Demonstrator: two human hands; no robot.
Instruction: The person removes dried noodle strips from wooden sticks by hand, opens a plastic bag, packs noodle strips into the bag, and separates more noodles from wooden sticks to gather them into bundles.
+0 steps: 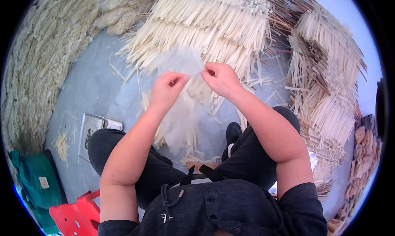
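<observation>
Far left of the left hand, a shaggy, fibrous pile (pixel 37 63) rises; nearer, a shiny metal tray (pixel 94 121) lies partly behind the knee. The left hand (pixel 166 90) pinches thin, cloudy film (pixel 176 60) between thumb and curled fingers, and the right hand (pixel 220 79) pinches it just beside. The film veils some flat, pale strips (pixel 210 30) fanned beyond both hands. Right of the right hand stand more layered strips (pixel 329 63), then rough brown slabs (pixel 362 153).
</observation>
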